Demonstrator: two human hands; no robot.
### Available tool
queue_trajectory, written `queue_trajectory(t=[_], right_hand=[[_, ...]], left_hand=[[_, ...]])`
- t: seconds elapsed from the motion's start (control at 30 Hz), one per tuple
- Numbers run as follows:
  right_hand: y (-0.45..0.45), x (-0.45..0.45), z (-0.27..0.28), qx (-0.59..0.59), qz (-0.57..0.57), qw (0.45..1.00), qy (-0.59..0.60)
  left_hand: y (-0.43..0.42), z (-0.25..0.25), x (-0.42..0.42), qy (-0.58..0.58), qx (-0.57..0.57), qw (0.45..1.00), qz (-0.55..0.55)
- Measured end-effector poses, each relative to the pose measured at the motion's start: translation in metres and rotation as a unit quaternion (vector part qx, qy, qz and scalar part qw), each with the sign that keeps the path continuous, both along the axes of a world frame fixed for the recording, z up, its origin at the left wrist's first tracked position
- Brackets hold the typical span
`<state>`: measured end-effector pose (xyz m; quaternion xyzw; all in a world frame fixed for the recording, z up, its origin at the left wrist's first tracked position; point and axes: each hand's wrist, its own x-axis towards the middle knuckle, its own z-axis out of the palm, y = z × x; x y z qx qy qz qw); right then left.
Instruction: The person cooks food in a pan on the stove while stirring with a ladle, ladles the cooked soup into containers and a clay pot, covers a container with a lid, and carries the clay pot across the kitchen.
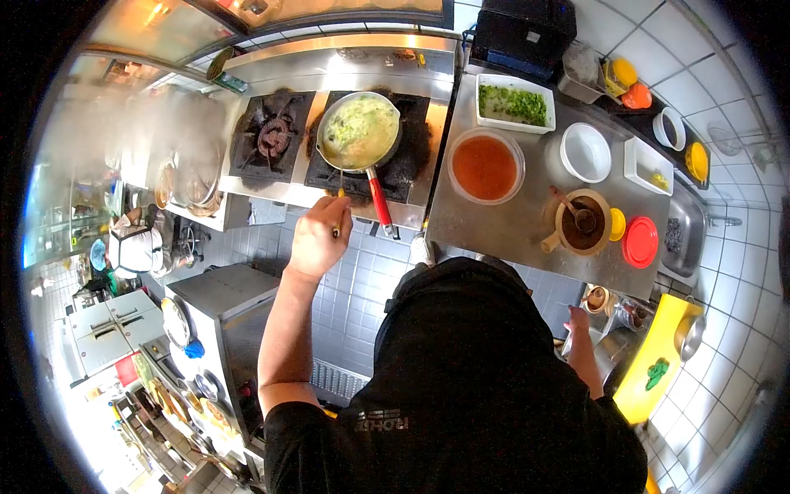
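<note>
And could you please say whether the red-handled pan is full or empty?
It is not empty: a yellow-green mixture covers most of the inside of the pan. I cannot tell how deep it is.

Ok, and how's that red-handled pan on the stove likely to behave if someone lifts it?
The pan would probably feel front-heavy, since its broad, filled bowl sits at one end of a long red handle. The food looks wet and loose, so it would likely slosh if tilted. The pan itself looks metallic, so it's probably stiff.
</note>
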<state>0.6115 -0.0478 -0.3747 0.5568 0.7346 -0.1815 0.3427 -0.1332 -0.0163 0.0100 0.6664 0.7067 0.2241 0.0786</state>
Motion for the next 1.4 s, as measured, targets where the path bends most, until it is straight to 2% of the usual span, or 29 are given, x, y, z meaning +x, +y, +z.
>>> queue_trajectory(t=[0.03,0.1,0.17,0.27,0.3,0.4,0.47,0.5,0.63,0.73,0.97,1.07,1.3,1.4], right_hand=[[0.002,-0.002,0.001,0.003,0.0,1.0,0.005],[0.005,-0.003,0.003,0.008,-0.001,1.0,0.014],[0.009,-0.004,0.003,-0.004,-0.008,1.0,0.007],[0.013,-0.007,0.004,-0.012,-0.006,1.0,-0.007],[0.013,-0.006,0.003,-0.013,-0.003,1.0,-0.013],[0.009,-0.002,0.002,-0.01,-0.034,0.999,-0.007],[0.007,-0.001,0.002,-0.005,-0.002,1.0,-0.018],[0.005,0.001,0.0,-0.003,0.013,1.0,-0.023],[0.001,0.004,-0.001,0.02,0.0,1.0,0.008],[0.002,-0.001,0.012,0.034,-0.011,0.999,0.011],[0.01,-0.01,0.02,-0.005,-0.034,0.999,-0.008],[0.01,-0.011,0.016,0.005,-0.015,1.0,-0.008],[0.001,0.007,0.0,0.043,0.032,0.999,-0.005],[-0.003,-0.002,0.016,0.023,-0.02,0.999,-0.017]], left_hand=[[0.001,0.0,0.0,-0.033,0.015,0.999,0.025],[0.001,-0.016,-0.002,-0.241,0.034,0.958,0.152],[0.002,-0.028,-0.006,-0.447,0.053,0.859,0.244],[0.008,-0.016,0.0,-0.549,0.112,0.771,0.304],[0.008,-0.014,0.003,-0.554,0.135,0.767,0.294],[0.003,-0.027,0.01,-0.487,0.185,0.811,0.267],[0.0,-0.027,0.005,-0.289,0.16,0.921,0.209],[-0.002,-0.026,0.003,-0.183,0.143,0.957,0.176],[-0.01,-0.012,-0.001,-0.014,0.091,0.995,0.041],[-0.025,0.017,-0.006,0.007,0.03,1.0,0.001],[-0.04,0.061,-0.026,-0.059,-0.057,0.996,-0.02],[-0.036,0.046,-0.034,-0.068,-0.077,0.993,-0.063],[-0.012,-0.01,-0.015,-0.094,-0.032,0.993,-0.063],[0.001,-0.027,-0.002,-0.075,0.001,0.995,-0.062]])
